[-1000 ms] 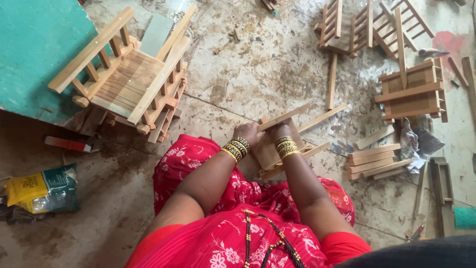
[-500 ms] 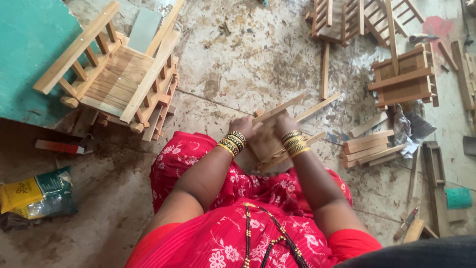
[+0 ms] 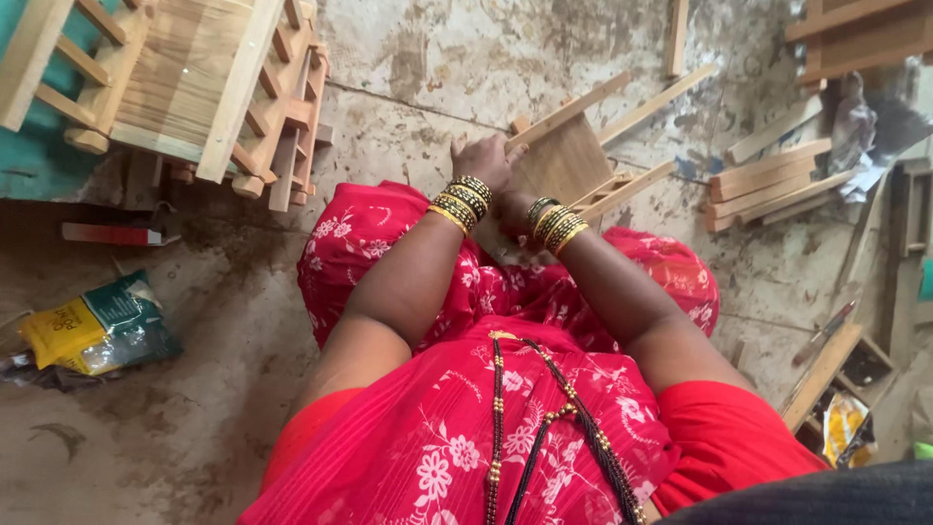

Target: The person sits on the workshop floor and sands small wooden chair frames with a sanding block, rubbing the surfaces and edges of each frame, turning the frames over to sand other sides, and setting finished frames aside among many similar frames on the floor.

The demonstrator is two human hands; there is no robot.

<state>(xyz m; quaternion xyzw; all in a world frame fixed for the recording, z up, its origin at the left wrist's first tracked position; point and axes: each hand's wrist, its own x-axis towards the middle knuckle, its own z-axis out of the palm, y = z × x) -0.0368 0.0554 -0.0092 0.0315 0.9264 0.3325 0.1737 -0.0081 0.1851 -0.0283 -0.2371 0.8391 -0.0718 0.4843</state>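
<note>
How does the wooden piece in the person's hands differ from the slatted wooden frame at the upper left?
The wooden piece is small, a flat panel with a few thin strips, gripped by the left hand and right hand above the lap. The slatted frame is far larger, with many rungs along its sides, and rests untouched partly on a teal surface. Both are pale, unpainted wood.

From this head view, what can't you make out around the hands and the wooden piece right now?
- Right hand: mostly hidden behind the wrist and bangles; grip unclear.
- Left hand: fingertips hidden where they curl over the wooden piece.
- Wooden piece: lower part covered by both hands and the red cloth.
- Finished frame: cut off by the top edge.
- Tray contents: too small and dark.
</note>
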